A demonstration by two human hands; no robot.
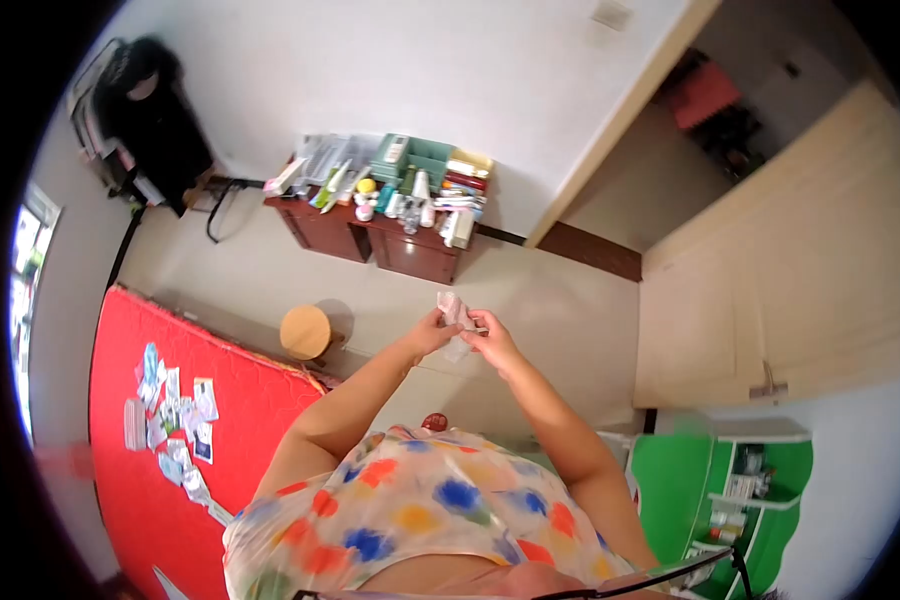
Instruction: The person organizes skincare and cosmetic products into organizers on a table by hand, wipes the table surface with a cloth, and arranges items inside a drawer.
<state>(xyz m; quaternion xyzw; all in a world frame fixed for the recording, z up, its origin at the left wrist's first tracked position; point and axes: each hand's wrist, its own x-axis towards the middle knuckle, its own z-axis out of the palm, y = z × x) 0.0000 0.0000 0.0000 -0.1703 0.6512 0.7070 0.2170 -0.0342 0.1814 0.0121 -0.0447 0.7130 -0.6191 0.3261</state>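
Holding a crumpled, pale wrapper point(452, 308) up in mid-air, well out in front of the spotted top point(410, 517) and above the floor point(560, 295). Gripping it from one side with the left hand point(432, 331), thumb against fingers; pinching from the other with the right hand point(494, 342), fingers curled in close. Using both hands, probably, because of the limp, thin film, likely to sag from a single pinch. Raised there, perhaps, for a straight look down. Too blurred to tell the contents, if any.

Looking ahead to the wall point(300, 70): seeing a surface point(415, 259) crowded with tubes and bottles point(422, 186), and green trays point(432, 150) at the back, presumably for corralling small items. Over to the left, spotting papers and packets point(206, 398) scattered on the red bed point(260, 395), perhaps spread for easy viewing. Noting a round stool point(305, 331) just beside the bed, maybe parked for sitting. Down right, catching a green shelf unit point(670, 485) with small things tucked into its compartments.
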